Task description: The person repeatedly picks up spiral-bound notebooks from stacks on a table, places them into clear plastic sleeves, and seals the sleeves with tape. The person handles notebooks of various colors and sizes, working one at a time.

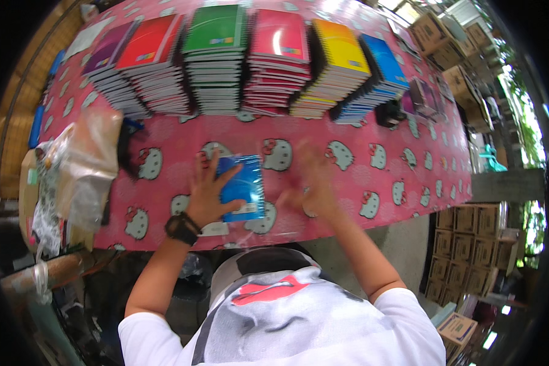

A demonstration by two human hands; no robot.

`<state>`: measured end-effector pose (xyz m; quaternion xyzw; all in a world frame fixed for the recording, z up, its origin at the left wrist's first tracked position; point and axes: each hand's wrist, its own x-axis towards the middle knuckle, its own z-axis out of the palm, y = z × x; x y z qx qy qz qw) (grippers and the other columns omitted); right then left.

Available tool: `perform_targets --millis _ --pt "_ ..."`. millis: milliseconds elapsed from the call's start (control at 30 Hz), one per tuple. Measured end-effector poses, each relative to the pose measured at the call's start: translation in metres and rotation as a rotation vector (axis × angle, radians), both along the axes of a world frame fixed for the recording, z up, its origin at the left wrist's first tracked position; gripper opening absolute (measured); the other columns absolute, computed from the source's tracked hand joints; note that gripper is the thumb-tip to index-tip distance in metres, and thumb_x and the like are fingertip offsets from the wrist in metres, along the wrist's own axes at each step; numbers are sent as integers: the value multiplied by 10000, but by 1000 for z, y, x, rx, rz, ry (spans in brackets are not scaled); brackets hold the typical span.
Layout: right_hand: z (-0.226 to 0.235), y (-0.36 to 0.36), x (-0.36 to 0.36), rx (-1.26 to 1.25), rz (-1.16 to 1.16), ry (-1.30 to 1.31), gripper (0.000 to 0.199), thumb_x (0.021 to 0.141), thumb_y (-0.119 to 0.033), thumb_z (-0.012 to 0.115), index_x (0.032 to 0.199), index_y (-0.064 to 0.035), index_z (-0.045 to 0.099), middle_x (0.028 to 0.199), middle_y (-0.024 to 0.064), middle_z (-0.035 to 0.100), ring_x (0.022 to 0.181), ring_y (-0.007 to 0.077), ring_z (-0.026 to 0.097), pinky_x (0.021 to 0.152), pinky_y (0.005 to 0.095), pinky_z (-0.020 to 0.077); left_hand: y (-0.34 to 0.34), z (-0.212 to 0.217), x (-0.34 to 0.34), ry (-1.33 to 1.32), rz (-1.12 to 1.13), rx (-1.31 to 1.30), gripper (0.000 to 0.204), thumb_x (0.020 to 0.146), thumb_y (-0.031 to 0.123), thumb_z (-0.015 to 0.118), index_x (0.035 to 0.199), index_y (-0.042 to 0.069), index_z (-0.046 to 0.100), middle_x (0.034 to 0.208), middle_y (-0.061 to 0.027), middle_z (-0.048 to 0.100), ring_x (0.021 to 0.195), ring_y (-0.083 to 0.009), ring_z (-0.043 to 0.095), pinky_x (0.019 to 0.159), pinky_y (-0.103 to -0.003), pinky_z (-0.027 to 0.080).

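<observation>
A small blue spiral notebook (243, 188) lies on the pink table in front of me, its wire binding on the right. My left hand (208, 190), with a dark band at the wrist, rests on its left side with fingers spread. To the right of the notebook my right hand (314, 186) hovers, smeared by motion. Its thumb points toward the notebook, but the fingers are too blurred to read. Something clear and shiny, perhaps plastic film, shows near the table's front edge below the notebook.
Tall notebook stacks line the back: purple (111, 49), red (150, 43), green (215, 29), pink (279, 36), yellow (340, 47) and blue (383, 60). Clear plastic bags (88, 161) lie at the left. A small black object (390, 113) sits at the right; cartons (466, 247) are piled beyond.
</observation>
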<state>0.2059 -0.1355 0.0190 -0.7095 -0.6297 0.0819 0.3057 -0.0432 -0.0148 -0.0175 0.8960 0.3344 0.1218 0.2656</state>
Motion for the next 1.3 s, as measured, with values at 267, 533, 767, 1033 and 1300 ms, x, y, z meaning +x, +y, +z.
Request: perform_targets --millis 267,533,767,1033,1300 --pt "5 -4 337 233 -931 -109 586 830 -295 653 1265 29 430 1045 131 653 987 301 573 918 398 397 5 5 5 9 -59 -18 789 632 512 738 1331 259 474 1532 -123 81 1373 -459 -7 1019 -677 106" --pt "5 23 394 165 -644 704 518 763 -120 731 1190 34 482 923 126 658 788 156 625 682 243 485 11 -8 0 -31 -88 -26 816 650 586 703 1341 225 464 1526 -161 79 1371 -469 18 1042 -640 98" --pt "-7 -12 351 383 -663 797 400 745 -39 723 1098 -5 539 849 73 657 726 103 598 605 207 433 9 -4 -4 9 -53 -44 826 652 605 691 1350 233 452 1527 -156 76 1368 -471 31 1050 -636 69" --pt "-34 9 268 -264 -556 1184 420 757 -158 690 1136 -89 524 829 22 669 756 94 601 603 255 389 9 -7 -3 -37 -75 -14 821 650 591 701 1365 304 417 1533 -120 79 1371 -464 -12 1037 -664 31" --pt "1 62 -39 -405 224 1042 430 695 -267 764 945 12 553 811 103 654 769 239 651 700 355 506 8 -8 3 -17 -67 -85 848 612 588 727 1360 352 405 1536 -91 46 1368 -465 -48 977 -738 32"
